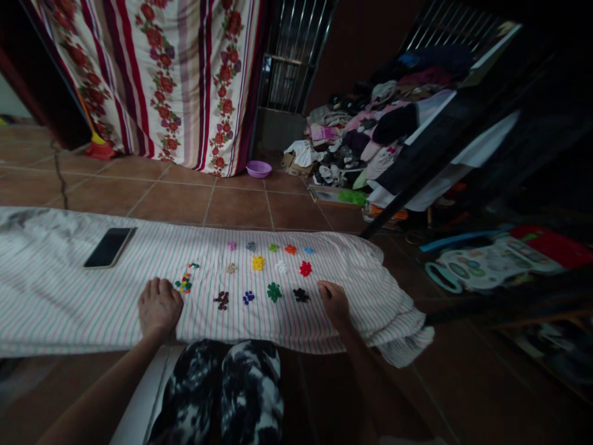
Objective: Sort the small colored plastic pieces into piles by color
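Note:
My left hand (160, 306) lies palm down on the striped cloth, its fingers flat and slightly apart. Just beyond its fingertips is a small mixed pile of multicoloured pieces (186, 282). My right hand (335, 303) rests at the right with fingers bent together; their inner side is hidden. Nearest to it are a black pile (301, 295) and a red pile (305, 268). Between my hands, small pieces sit in single-colour piles, among them a green pile (273, 292), a dark blue pile (249, 298), a brown pile (222, 300) and a yellow pile (258, 263).
The striped cloth (139, 247) covers a low surface before my knees (250, 389). A phone (110, 248) lies at its left. Beyond are a purple basin (258, 169), a floral curtain (185, 80) and heaped clothes (370, 127). A dark post (393, 207) slants at the right.

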Demonstrator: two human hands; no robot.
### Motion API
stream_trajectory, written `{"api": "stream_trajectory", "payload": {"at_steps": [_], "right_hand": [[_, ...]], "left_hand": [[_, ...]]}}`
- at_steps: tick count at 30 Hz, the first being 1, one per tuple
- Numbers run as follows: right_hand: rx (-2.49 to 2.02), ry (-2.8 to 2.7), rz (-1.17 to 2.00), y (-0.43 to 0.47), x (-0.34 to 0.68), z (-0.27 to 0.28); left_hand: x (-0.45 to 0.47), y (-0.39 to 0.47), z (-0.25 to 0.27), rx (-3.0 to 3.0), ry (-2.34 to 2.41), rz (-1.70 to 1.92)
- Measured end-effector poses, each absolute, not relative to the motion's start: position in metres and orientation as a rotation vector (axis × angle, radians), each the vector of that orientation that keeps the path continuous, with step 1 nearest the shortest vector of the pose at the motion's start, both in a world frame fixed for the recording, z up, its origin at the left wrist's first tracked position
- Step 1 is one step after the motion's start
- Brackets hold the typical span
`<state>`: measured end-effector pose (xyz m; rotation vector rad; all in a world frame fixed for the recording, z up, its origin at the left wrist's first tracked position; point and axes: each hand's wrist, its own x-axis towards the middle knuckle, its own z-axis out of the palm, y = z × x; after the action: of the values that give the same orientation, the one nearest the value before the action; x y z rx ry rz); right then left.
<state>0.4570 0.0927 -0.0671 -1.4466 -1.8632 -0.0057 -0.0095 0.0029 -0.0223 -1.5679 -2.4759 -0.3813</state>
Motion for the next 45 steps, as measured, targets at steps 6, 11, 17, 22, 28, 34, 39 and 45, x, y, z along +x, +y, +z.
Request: {"api": "stream_trajectory", "payload": {"at_steps": [6, 11, 17, 22, 28, 34, 39, 45], "right_hand": [[-1.5, -1.787, -0.003, 0.095, 0.458, -0.065], [-1.58, -1.613, -0.081, 0.104, 0.449, -0.052], [-1.471, -1.615, 0.021, 0.114, 0.387, -0.01], [-1.197, -1.838, 0.27, 0.115, 0.298, 0.004], [-0.977, -2.173, 0.562, 0.117, 0.203, -0.005], [-0.98, -2.442, 0.548, 0.125, 0.142, -0.009], [-1.039, -2.554, 0.496, 0.133, 0.11, -0.008], [-1.127, -2.589, 0.448, 0.14, 0.083, -0.015]], "left_hand": [[-0.01, 0.004, -0.026, -1.559, -2.475, -0.417], [-0.011, 0.004, -0.031, -1.54, -2.447, -0.418], [-0.011, 0.005, -0.034, -1.536, -2.434, -0.403], [-0.012, 0.006, -0.036, -1.534, -2.437, -0.439], [-0.011, 0.006, -0.037, -1.527, -2.449, -0.459], [-0.011, 0.007, -0.038, -1.528, -2.438, -0.463], [-0.011, 0.008, -0.039, -1.521, -2.416, -0.429], [-0.012, 0.009, -0.043, -1.525, -2.406, -0.426]]}}
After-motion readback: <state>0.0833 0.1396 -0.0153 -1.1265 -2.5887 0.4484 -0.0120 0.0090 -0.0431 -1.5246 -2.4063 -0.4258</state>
